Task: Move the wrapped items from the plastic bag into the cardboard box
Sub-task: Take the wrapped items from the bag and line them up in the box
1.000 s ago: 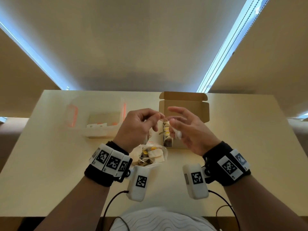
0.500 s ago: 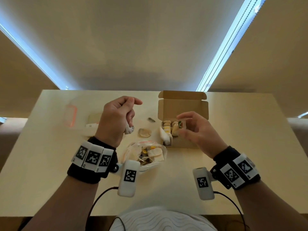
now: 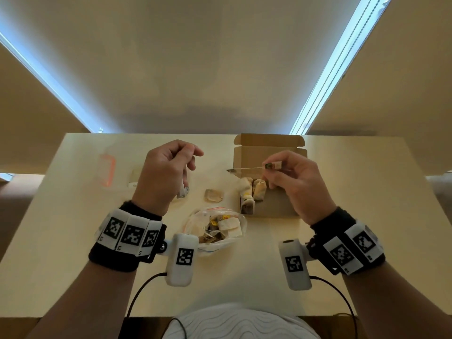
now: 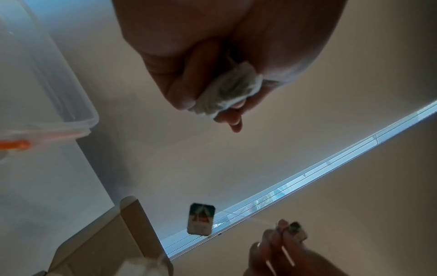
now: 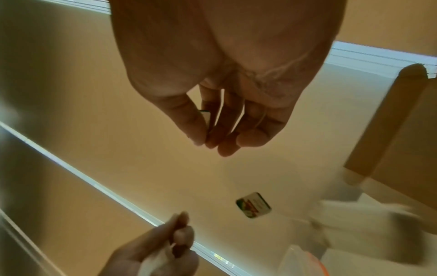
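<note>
Crumpled papery teabag in left hand

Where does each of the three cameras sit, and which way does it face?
Head: on the person's head, looking forward and down at the table, cardboard box and plastic bag; both forearms show.
Left wrist: under the left hand, facing along it; its fingers grip a tea bag.
Right wrist: under the right hand, facing along it; its fingers pinch a tag.
Shared: both wrist views show a second hanging tag.
</note>
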